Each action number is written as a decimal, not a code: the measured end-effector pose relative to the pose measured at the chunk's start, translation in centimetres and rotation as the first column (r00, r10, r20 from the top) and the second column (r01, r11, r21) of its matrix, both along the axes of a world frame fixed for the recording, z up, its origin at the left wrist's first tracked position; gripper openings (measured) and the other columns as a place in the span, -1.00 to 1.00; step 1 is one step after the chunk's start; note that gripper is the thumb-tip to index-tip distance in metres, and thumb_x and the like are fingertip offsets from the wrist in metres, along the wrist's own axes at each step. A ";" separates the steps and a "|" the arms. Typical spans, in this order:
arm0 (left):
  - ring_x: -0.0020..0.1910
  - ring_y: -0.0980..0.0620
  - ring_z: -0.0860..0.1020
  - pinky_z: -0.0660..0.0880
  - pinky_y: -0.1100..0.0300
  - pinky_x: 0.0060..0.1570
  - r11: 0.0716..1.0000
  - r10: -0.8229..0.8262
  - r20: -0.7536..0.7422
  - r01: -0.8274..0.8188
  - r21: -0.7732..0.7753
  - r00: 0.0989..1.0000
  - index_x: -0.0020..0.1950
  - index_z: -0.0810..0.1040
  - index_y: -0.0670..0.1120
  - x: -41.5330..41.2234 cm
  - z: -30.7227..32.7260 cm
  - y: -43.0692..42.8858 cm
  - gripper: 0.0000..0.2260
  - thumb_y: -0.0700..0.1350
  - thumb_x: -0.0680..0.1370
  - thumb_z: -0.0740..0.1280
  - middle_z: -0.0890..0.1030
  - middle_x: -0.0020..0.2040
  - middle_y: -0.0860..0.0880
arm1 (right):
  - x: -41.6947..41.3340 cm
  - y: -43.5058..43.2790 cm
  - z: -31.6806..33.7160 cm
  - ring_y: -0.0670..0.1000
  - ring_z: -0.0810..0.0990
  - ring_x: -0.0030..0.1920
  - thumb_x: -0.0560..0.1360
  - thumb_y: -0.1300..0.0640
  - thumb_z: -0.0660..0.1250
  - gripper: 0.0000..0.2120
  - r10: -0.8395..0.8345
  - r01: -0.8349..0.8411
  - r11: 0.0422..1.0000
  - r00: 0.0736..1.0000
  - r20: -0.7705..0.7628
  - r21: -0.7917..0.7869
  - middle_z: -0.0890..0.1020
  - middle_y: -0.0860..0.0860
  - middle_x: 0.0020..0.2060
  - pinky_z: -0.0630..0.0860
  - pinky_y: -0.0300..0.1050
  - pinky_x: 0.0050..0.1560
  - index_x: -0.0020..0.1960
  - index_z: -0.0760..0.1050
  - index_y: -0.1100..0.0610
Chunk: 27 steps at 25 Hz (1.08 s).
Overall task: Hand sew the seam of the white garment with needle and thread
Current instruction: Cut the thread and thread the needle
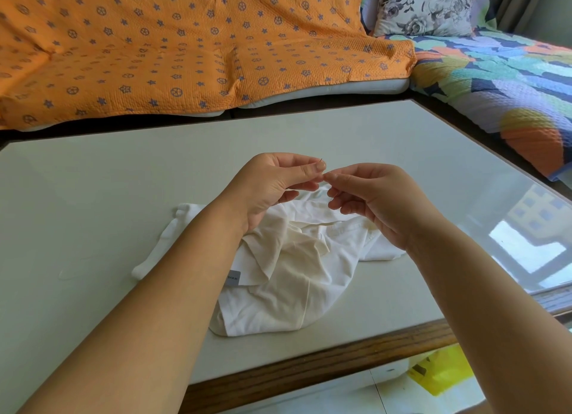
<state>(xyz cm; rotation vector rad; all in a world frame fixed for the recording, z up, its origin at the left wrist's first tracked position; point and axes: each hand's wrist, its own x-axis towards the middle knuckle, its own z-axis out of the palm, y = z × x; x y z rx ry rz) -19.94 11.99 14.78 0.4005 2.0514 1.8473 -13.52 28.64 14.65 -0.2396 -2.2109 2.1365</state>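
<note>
Head view showed the left hand [272, 181] pinching a thin, stiff needle [321, 160] upright above the table [93, 181]. The right hand [371, 193] was pinched just beside it, apparently on thread too fine to see. The white garment [288, 283] lay crumpled below them: soft, light, limp cloth, best gripped along a folded seam edge.

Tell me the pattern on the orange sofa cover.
Sofa cover: blue stars and wheel-like circles, head view.

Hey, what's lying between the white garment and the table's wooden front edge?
Nothing. In the head view, only bare tabletop runs from the white garment to the wooden edge.
</note>
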 end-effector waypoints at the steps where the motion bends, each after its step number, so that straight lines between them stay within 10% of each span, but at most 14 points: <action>1: -0.09 0.11 0.66 0.48 0.12 0.08 1.000 0.007 -0.002 -0.007 -0.002 1.000 -0.06 0.69 -0.01 0.0 0.0 0.0 -0.89 -0.03 0.45 0.48 0.72 -0.15 0.04 | 0.0 0.0 0.0 0.01 0.64 -0.29 0.50 0.18 0.42 -0.89 -0.004 0.004 1.000 1.000 0.001 -0.001 0.67 0.07 -0.32 0.56 -0.23 -0.25 -0.09 0.66 0.24; 27: -0.19 0.10 0.67 0.42 0.25 -0.21 0.927 0.128 0.206 -0.191 0.322 0.970 -0.06 0.54 -0.04 -1.3 -0.1 -0.8 -0.94 -0.17 0.59 0.32 0.72 -0.12 -0.01 | -0.3 1.7 -0.2 -0.03 0.65 -0.27 0.50 0.19 0.42 -0.88 0.078 -0.095 0.991 0.983 0.166 0.096 0.67 0.07 -0.28 0.56 -0.26 -0.27 -0.02 0.68 0.22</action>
